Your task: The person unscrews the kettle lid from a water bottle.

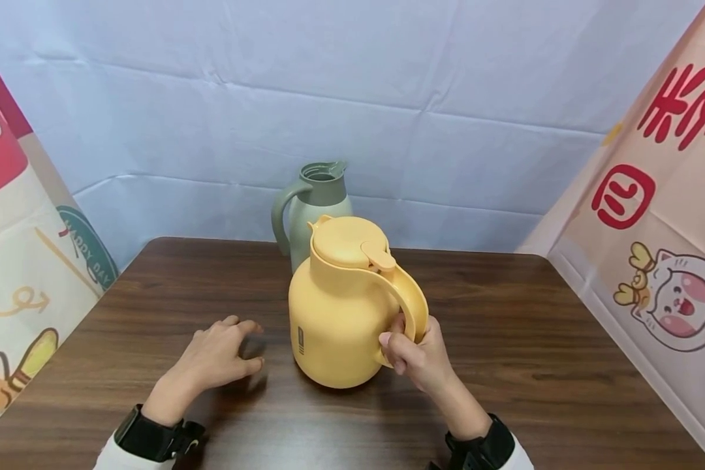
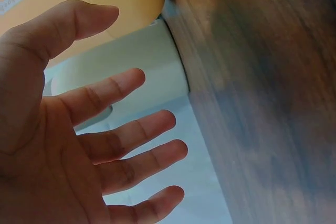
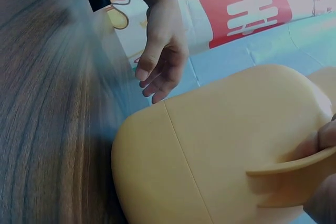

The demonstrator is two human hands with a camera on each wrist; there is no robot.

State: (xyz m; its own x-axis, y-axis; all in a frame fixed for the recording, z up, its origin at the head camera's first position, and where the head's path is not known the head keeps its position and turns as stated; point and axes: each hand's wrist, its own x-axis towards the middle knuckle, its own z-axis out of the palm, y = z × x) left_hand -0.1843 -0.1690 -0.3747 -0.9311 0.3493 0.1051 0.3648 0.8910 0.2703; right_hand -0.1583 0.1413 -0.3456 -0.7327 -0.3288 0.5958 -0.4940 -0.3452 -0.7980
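Note:
A yellow thermal jug (image 1: 335,320) with its lid on stands upright near the middle of the table, spout to the left. My right hand (image 1: 424,358) grips the lower part of its handle (image 1: 414,297), the thumb lying over the near side. To the jug's left, my left hand (image 1: 217,358) hovers low over the tabletop with its fingers spread and holds nothing. Its bare palm and parted fingers show in the left wrist view. Behind the yellow jug, partly hidden by it, is a green jug (image 1: 316,212) with an uncovered mouth and its handle to the left.
The dark wooden table (image 1: 493,339) ends at the back against a pale blue cloth (image 1: 352,85). Printed sheets hang at both sides, a patterned one (image 1: 17,261) on the left and a pink one (image 1: 611,274) on the right.

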